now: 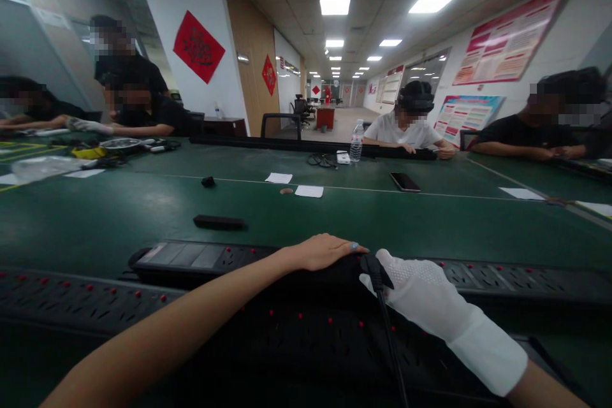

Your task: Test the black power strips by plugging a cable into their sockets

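A long black power strip (189, 259) with red buttons lies crosswise in front of me. My left hand (322, 251), bare, rests on its top with the fingers stretched out, the tips close to a black power plug (371, 268). In a white dotted glove, my right hand (415, 284) is closed around this plug at the strip. The plug's cord (391, 338) hangs down toward me. Whether its pins sit in a socket is hidden. Nearer to me lies a second black strip (306, 331) with red buttons, partly under my arms.
Beyond the strips lie a black bar (220, 222) and a small black piece (208, 182) on the green table (157, 204). Farther off are white papers (309, 191), a phone (405, 182) and a water bottle (356, 141). Several people are around the table.
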Motion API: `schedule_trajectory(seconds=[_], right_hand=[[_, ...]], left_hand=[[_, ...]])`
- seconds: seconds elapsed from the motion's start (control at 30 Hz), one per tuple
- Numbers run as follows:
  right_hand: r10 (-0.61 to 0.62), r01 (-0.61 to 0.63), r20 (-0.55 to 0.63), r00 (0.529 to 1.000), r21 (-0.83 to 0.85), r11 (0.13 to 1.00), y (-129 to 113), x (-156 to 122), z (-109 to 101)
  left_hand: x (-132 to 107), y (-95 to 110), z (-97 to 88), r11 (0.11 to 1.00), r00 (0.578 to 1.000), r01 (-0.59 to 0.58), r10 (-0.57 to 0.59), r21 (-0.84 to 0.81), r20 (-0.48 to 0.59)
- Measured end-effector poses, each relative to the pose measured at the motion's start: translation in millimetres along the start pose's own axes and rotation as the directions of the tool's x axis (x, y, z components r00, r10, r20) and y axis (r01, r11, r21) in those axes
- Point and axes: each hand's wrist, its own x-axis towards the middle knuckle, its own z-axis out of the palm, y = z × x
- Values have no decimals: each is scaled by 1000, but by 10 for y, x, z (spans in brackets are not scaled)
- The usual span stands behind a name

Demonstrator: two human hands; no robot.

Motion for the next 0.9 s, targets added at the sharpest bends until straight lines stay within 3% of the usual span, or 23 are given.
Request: schedule_trajectory(seconds=[0.63, 0.9], right_hand=[[38, -34, 29, 999, -117, 993, -52, 13, -40], [-21, 20, -18, 1000, -31, 999, -118, 40, -69]], left_hand=[[-21, -2, -21, 999, 999, -24, 25, -23, 26], [56, -97, -7, 996, 999, 19, -16, -84, 43]])
